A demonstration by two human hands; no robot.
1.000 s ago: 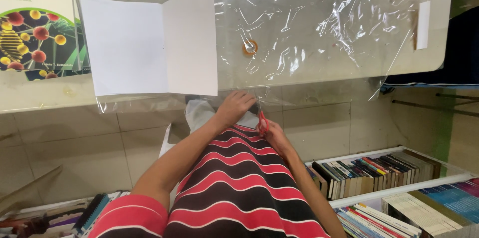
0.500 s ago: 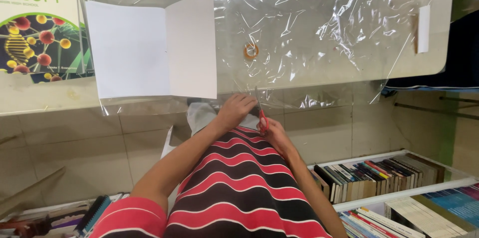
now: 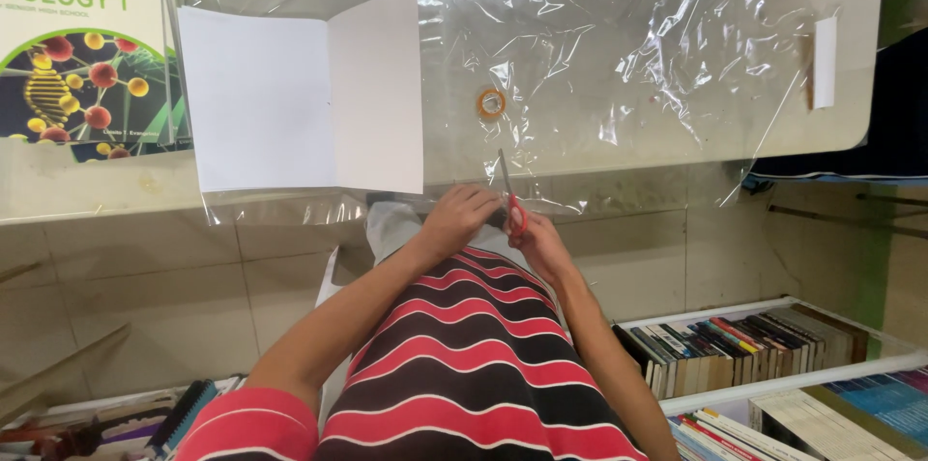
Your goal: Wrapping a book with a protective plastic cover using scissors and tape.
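One pair of red-handled scissors (image 3: 509,198) is gripped in the right hand (image 3: 537,239), blades pointing up into the clear plastic sheet (image 3: 619,55) at the near edge of the surface (image 3: 68,192). The left hand (image 3: 460,217) is curled, pinching the sheet's edge beside the blades. On the sheet: one opened white book cover (image 3: 300,94) and one tape roll (image 3: 491,102). One biology textbook (image 3: 72,45) lies at left. Two shelf trays (image 3: 764,388) below hold rows of books.

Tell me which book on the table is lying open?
The plain white book under the clear plastic sheet is open, its blank covers spread flat. The colourful science textbook to its left lies shut, front cover up.
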